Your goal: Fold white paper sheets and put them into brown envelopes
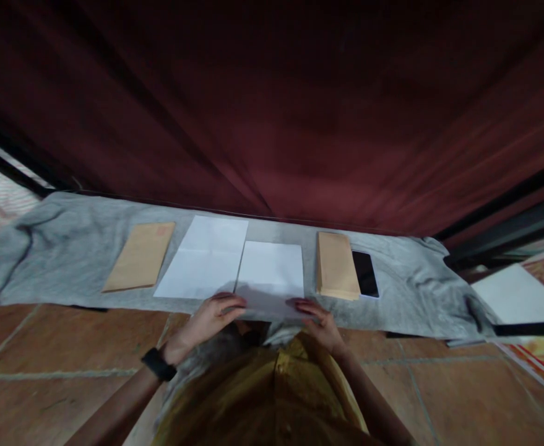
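A white sheet of paper [272, 265] lies in front of me, its near part raised and bent toward my body. My left hand [216, 314] pinches its near left corner between thumb and fingers. At the near right corner my right hand [319, 322] grips the same sheet, fingertips on top and partly in shadow. Just left of it, a larger white sheet with a crease across it [207, 257] rests flat. A brown envelope [142, 257] is farther left. To the right sits a stack of brown envelopes [337, 265], with a dark-screened phone [366, 274] against its right side.
A grey cloth [406, 279] covers the long narrow surface. Behind it hangs a dark red curtain [272, 155]. Dark metal bars [508, 217] stand at the right, near a white panel [520, 294]. Below is a tiled floor [58, 347].
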Demonstrator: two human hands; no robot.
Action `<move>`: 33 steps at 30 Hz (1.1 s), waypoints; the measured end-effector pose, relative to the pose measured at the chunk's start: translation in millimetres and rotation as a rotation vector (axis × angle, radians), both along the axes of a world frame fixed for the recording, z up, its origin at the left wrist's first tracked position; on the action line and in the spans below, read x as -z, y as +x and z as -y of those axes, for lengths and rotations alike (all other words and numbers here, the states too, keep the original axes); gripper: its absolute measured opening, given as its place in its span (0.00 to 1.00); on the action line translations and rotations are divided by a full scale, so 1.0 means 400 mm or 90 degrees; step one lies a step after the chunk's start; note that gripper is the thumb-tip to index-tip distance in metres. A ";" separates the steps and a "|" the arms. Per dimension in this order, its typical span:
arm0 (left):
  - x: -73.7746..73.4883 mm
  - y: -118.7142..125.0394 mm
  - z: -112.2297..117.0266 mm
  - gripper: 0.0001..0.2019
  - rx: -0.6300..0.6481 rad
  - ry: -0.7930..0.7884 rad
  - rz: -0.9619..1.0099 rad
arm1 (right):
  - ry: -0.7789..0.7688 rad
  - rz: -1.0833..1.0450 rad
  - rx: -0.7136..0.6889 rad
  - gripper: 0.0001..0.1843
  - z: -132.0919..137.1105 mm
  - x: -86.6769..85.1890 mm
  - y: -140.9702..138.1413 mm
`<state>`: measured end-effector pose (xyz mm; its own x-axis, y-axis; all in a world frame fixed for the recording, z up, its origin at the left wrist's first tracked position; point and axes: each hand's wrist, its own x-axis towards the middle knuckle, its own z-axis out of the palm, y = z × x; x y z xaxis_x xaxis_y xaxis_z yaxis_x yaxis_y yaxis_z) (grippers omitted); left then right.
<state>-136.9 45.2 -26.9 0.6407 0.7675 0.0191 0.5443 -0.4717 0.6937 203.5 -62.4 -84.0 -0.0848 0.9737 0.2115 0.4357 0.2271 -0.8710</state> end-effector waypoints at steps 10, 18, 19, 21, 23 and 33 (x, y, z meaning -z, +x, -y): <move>0.028 0.018 -0.041 0.12 -0.076 -0.063 0.060 | -0.040 0.038 0.112 0.15 -0.043 -0.026 -0.019; 0.044 0.049 -0.098 0.21 -0.163 -0.171 0.115 | -0.127 0.005 0.198 0.21 -0.071 -0.038 -0.045; 0.049 0.052 -0.103 0.21 -0.187 -0.169 0.123 | -0.129 0.011 0.219 0.22 -0.078 -0.037 -0.049; 0.055 0.062 -0.113 0.22 -0.232 -0.151 0.125 | -0.129 0.030 0.261 0.24 -0.094 -0.037 -0.058; 0.056 0.073 -0.121 0.21 -0.256 -0.119 0.114 | -0.125 0.064 0.306 0.25 -0.116 -0.038 -0.065; 0.053 0.125 -0.164 0.17 -0.324 -0.025 -0.060 | -0.150 0.256 0.395 0.22 -0.194 -0.031 -0.085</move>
<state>-87.0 110.9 -48.1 0.1838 0.9814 -0.0557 0.7594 -0.1058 0.6419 169.4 15.0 -71.5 0.4647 0.8833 0.0615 0.7153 -0.3336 -0.6140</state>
